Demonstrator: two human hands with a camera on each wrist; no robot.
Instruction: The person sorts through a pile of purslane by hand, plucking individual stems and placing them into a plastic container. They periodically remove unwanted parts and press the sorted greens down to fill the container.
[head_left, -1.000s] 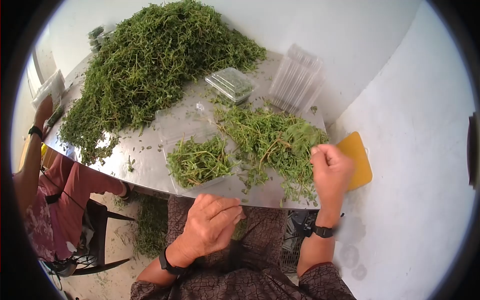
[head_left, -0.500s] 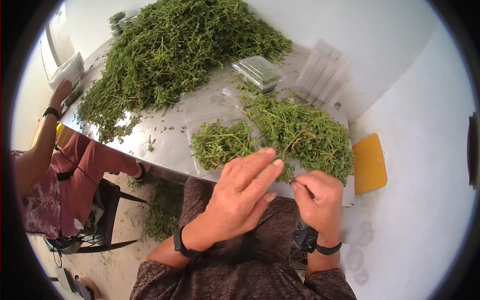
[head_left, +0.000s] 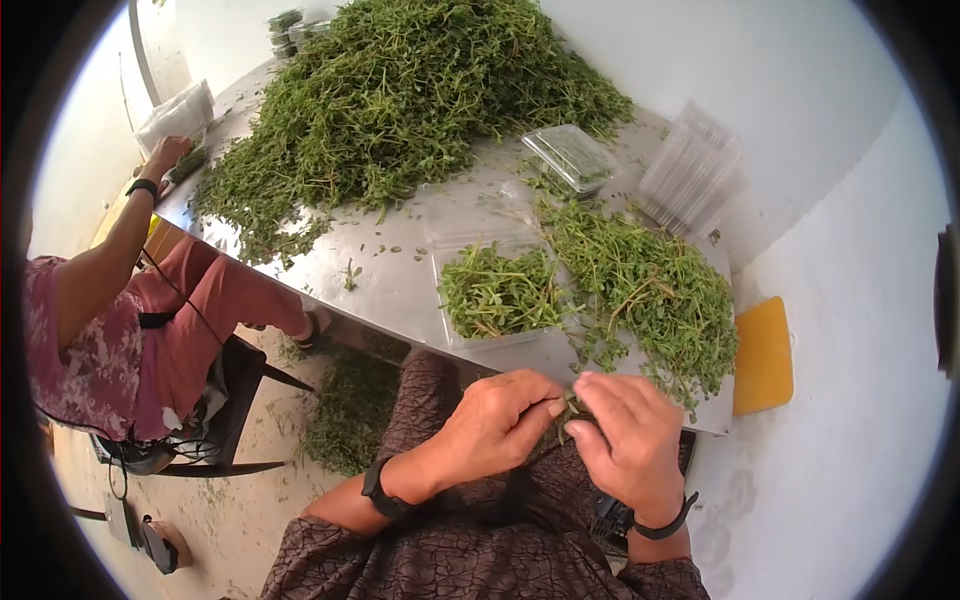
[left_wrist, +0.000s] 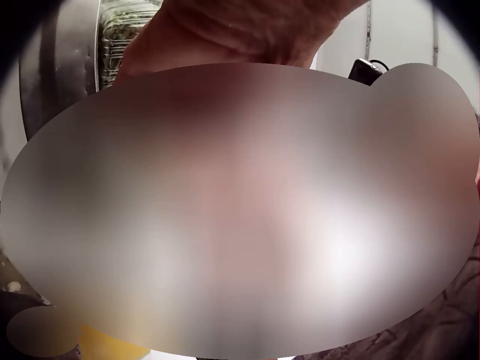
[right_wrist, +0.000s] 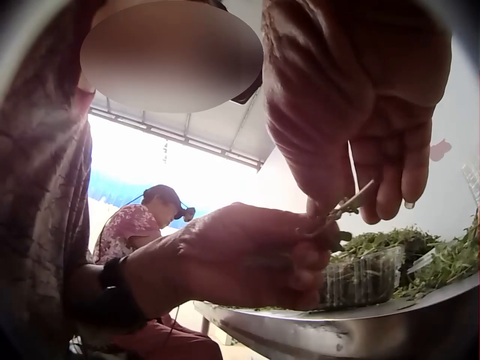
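Observation:
In front of the table edge, my left hand (head_left: 495, 415) and right hand (head_left: 635, 435) meet. Their thumbs and fingers pinch a small green sprig (right_wrist: 354, 202) between them, its stem poking out in the right wrist view. Just beyond the hands, an open clear plastic box (right_wrist: 364, 279) holds leafy green stems (head_left: 503, 290) heaped above its rim. A loose pile of the same greens (head_left: 655, 295) lies right of the box, near my right hand. The left wrist view is mostly blurred out.
A large heap of greens (head_left: 400, 110) covers the table's back. A closed clear box (head_left: 570, 157) and a stack of empty clear boxes (head_left: 692, 170) stand at the back right. A yellow board (head_left: 764, 355) is beside the table's right edge. Another person (head_left: 110, 320) sits at left.
My right hand has come from the loose pile toward my left hand, and their fingertips now meet at the sprig. The head view has turned, shifting the table rightward.

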